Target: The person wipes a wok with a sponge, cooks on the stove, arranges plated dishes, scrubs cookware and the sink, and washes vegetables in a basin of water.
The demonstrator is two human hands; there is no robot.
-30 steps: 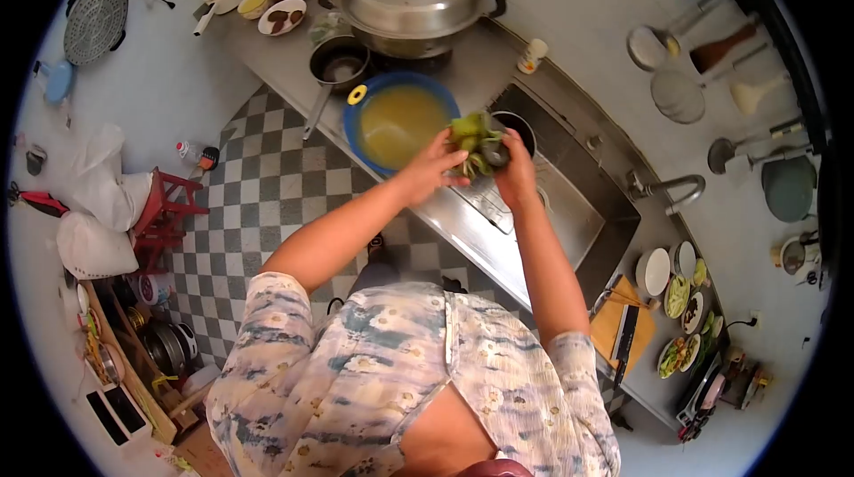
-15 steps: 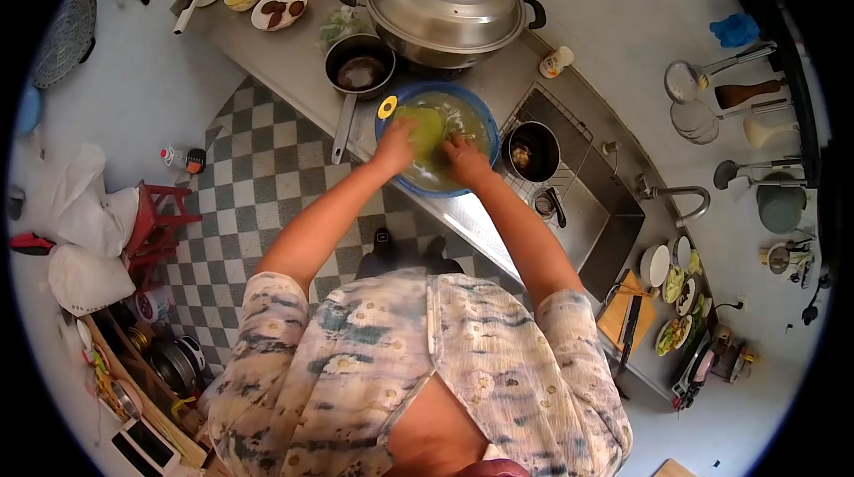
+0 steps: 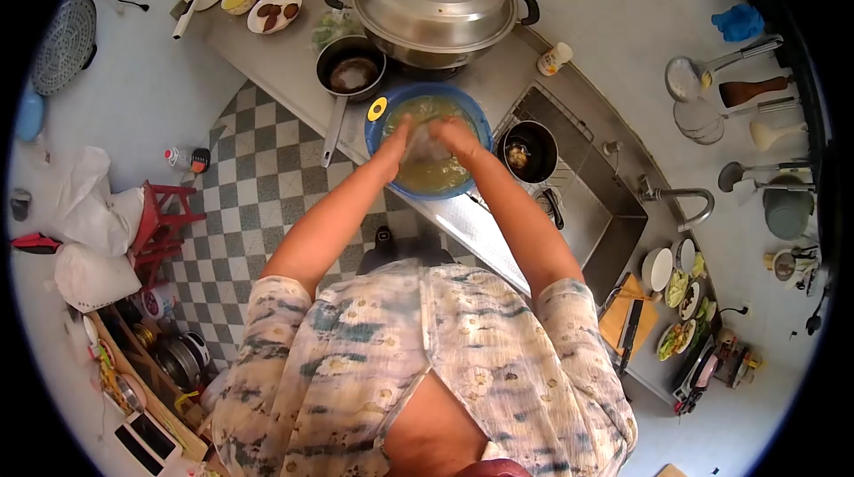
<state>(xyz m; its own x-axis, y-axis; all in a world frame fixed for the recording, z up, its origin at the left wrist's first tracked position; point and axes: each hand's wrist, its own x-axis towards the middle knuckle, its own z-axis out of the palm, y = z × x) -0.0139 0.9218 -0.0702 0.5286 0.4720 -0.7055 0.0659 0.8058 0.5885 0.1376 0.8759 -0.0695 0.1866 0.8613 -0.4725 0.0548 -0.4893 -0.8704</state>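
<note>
A round blue basin [image 3: 487, 121] of cloudy yellow-green water stands at the counter's front edge. Both my hands are over it. My left hand [image 3: 394, 149] is at its left side, fingers pointing away from me. My right hand [image 3: 456, 141] is bent inward from the right. Between them is a pale, blurred patch [image 3: 425, 141], which could be something wet or stirred water. Motion smears the fingers, so their grip is unclear. A yellow round sticker [image 3: 377, 109] shows on the basin's left rim.
A black saucepan [image 3: 350, 69] and a large lidded steel pot [image 3: 433, 10] stand behind the basin. To the right are a small dark pot [image 3: 528, 151] and a steel sink [image 3: 583, 210]. Farther right, a knife [image 3: 632, 330] lies on a cutting board [image 3: 614, 315].
My hands have come nearer each other, and the right hand has turned inward. The bright green mass under my left hand no longer shows; a pale blur appears between the hands.
</note>
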